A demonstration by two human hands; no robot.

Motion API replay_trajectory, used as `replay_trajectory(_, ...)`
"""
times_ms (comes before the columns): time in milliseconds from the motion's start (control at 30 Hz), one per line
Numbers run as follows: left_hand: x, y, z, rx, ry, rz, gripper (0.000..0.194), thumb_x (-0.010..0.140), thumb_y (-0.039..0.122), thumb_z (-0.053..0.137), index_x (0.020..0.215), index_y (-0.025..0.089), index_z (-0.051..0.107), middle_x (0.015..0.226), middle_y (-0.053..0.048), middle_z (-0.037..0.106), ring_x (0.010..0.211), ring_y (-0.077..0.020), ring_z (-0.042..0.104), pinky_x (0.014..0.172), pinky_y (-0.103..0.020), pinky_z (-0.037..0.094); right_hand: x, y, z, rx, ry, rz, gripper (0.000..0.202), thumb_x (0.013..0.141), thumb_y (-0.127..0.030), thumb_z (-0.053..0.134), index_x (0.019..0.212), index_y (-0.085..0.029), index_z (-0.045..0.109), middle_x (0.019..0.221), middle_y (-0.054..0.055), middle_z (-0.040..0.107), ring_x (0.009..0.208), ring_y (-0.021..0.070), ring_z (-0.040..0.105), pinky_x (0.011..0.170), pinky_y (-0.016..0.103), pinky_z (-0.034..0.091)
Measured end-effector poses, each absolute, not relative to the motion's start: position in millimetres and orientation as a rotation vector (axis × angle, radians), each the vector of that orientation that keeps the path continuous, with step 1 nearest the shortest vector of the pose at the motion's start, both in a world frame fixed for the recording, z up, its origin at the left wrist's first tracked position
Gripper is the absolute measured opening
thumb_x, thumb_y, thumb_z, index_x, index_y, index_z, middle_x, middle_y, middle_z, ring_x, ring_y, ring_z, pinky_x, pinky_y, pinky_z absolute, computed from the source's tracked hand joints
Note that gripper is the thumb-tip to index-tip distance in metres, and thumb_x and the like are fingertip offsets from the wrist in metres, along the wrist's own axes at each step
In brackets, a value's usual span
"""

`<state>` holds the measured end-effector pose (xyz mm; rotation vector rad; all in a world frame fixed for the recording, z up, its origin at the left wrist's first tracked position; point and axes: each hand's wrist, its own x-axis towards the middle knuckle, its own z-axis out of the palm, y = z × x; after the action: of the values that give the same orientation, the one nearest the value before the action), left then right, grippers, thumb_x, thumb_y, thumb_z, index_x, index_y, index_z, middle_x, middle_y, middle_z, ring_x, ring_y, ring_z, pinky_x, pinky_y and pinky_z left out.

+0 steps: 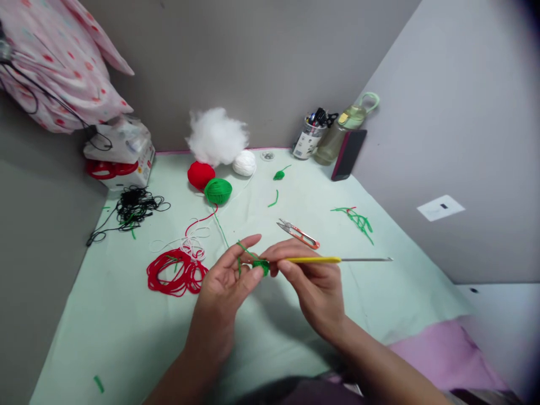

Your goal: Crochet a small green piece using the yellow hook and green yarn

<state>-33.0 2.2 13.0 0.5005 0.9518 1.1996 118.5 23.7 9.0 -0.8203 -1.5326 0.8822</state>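
Note:
My left hand (228, 278) pinches a small green crochet piece (262, 268) between thumb and fingers. Green yarn passes over its raised index finger and runs back to the green yarn ball (218, 192). In my right hand (316, 281) is a yellow-handled crochet hook (320, 260), held like a pen and lying nearly level. One metal end points right; the other end meets the green piece, its tip partly hidden by the fingers. Just beyond the right hand lie orange-handled thread snips (298, 233).
Red yarn loops (162, 275) and a black cord tangle (137, 205) lie left. Behind are a red ball (201, 175), white ball (244, 163) and fluffy stuffing (217, 136). A pen cup (309, 139), bottle (333, 143) and phone (349, 154) stand back right. Green scraps (358, 221) lie right.

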Motion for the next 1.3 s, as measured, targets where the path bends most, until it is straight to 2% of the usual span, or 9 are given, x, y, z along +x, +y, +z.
replay_trajectory(67, -31, 2, 12, 0.459, 0.972, 1.241, 0.047, 0.076, 0.023, 0.090, 0.121, 0.027, 0.079, 0.089, 0.002, 0.072, 0.084, -0.0101, 0.065, 0.082, -0.019, 0.052, 120, 19, 6, -0.849, -1.717, 0.622, 0.024, 0.101, -0.014, 0.063, 0.114, -0.026, 0.079, 0.100, 0.007, 0.079, 0.088, 0.0200, 0.073, 0.074, 0.034, 0.063)
replay_trajectory(167, -32, 4, 13, 0.338, 0.884, 1.173, 0.047, 0.075, 0.023, 0.091, 0.120, 0.024, 0.081, 0.070, 0.007, 0.062, 0.059, -0.0038, 0.051, 0.075, -0.018, 0.052, 125, 16, 5, -0.821, -1.926, 0.345, 0.033, 0.099, -0.010, 0.065, 0.125, -0.027, 0.076, 0.112, 0.009, 0.080, 0.097, 0.0229, 0.074, 0.081, 0.038, 0.063)
replay_trajectory(233, -35, 6, 14, 0.272, 0.800, 1.103, 0.040, 0.076, 0.023, 0.089, 0.115, 0.019, 0.083, 0.055, 0.011, 0.047, 0.046, -0.0008, 0.030, 0.070, -0.018, 0.051, 128, 17, 7, -0.825, -1.823, 0.453, 0.031, 0.100, -0.011, 0.063, 0.123, -0.027, 0.076, 0.108, 0.008, 0.080, 0.093, 0.0215, 0.074, 0.079, 0.037, 0.062)
replay_trajectory(300, -37, 8, 15, 0.261, 0.767, 1.104, 0.034, 0.077, 0.023, 0.088, 0.110, 0.018, 0.085, 0.055, 0.011, 0.046, 0.044, 0.0003, 0.019, 0.068, -0.019, 0.051, 129, 21, 10, -0.845, -1.602, 0.713, 0.024, 0.102, -0.015, 0.062, 0.113, -0.027, 0.079, 0.095, 0.005, 0.078, 0.083, 0.0185, 0.071, 0.074, 0.034, 0.060)
replay_trajectory(400, -36, 7, 13, 0.373, 0.833, 1.158, 0.034, 0.075, 0.022, 0.089, 0.109, 0.024, 0.086, 0.074, 0.004, 0.064, 0.051, -0.0014, 0.037, 0.071, -0.019, 0.050, 127, 27, 12, -0.804, -1.406, 1.060, 0.017, 0.103, -0.025, 0.066, 0.104, -0.028, 0.082, 0.090, 0.003, 0.077, 0.078, 0.0170, 0.069, 0.071, 0.032, 0.057)
replay_trajectory(500, -34, 4, 8, 0.531, 0.957, 1.150, 0.036, 0.076, 0.025, 0.090, 0.111, 0.030, 0.085, 0.084, 0.001, 0.069, 0.069, -0.0079, 0.051, 0.061, -0.016, 0.042, 125, 29, 9, -0.814, -1.350, 1.193, 0.014, 0.100, -0.028, 0.070, 0.102, -0.029, 0.084, 0.092, 0.004, 0.077, 0.082, 0.0168, 0.069, 0.073, 0.030, 0.056)
replay_trajectory(800, -41, 7, 8, 0.646, 1.098, 1.120, 0.034, 0.080, 0.033, 0.085, 0.113, 0.028, 0.084, 0.084, 0.000, 0.064, 0.070, -0.0112, 0.048, 0.060, -0.020, 0.039, 131, 36, 7, -0.829, -1.109, 1.422, 0.020, 0.098, -0.040, 0.073, 0.091, -0.022, 0.080, 0.085, 0.002, 0.075, 0.071, 0.0132, 0.067, 0.072, 0.028, 0.056)
replay_trajectory(967, -43, 9, 7, 0.658, 1.126, 1.123, 0.033, 0.078, 0.031, 0.086, 0.110, 0.026, 0.084, 0.083, 0.000, 0.064, 0.069, -0.0112, 0.051, 0.062, -0.020, 0.043, 133, 36, 7, -0.813, -1.275, 1.329, 0.020, 0.103, -0.035, 0.066, 0.094, -0.021, 0.077, 0.086, 0.004, 0.076, 0.073, 0.0142, 0.068, 0.072, 0.029, 0.058)
replay_trajectory(1300, -40, 5, 13, 0.846, 1.351, 1.224, 0.027, 0.080, 0.022, 0.083, 0.106, 0.028, 0.085, 0.070, 0.004, 0.056, 0.076, -0.0135, 0.057, 0.078, -0.022, 0.047, 134, 30, 13, -0.757, -1.845, 0.696, 0.018, 0.106, -0.016, 0.053, 0.111, -0.022, 0.069, 0.096, 0.007, 0.077, 0.088, 0.0190, 0.073, 0.077, 0.034, 0.060)
